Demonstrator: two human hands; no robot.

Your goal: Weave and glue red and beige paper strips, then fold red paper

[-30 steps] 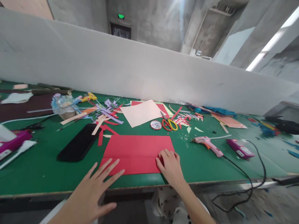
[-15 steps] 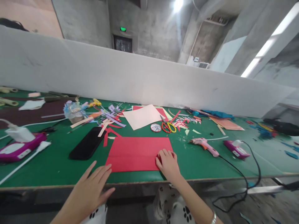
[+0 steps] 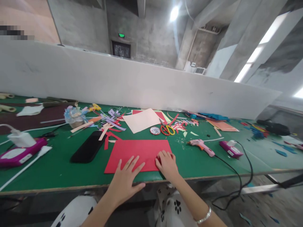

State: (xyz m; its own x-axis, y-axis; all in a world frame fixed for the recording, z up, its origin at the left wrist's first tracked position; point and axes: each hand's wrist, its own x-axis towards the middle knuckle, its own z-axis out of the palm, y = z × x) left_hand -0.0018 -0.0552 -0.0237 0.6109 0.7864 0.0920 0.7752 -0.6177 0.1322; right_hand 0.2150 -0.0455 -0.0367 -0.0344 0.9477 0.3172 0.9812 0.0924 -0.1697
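A red sheet of paper [image 3: 139, 148] lies flat near the front edge of the green table. My left hand [image 3: 126, 178] is open over its lower edge, fingers spread and fingertips resting on the red surface. At the paper's lower right, the fingers of my right hand [image 3: 167, 164] are bent and bunched against the sheet, holding it by that side. Behind the sheet are a pale pink sheet [image 3: 143, 120], scissors [image 3: 167, 129] with red and yellow handles, and a round white disc [image 3: 155, 130] with small dots.
Left of the paper lies a black phone [image 3: 88, 147], with paper strips [image 3: 110, 123] beyond it. A pink glue gun [image 3: 202, 147] with a black cord lies at right, near a purple power strip [image 3: 231, 149]. A white partition [image 3: 132, 83] stands behind the table.
My left hand has moved right, from beside the paper's left corner onto its lower part, fingers now more spread. My right hand stays at the right side. The whole view has shifted slightly.
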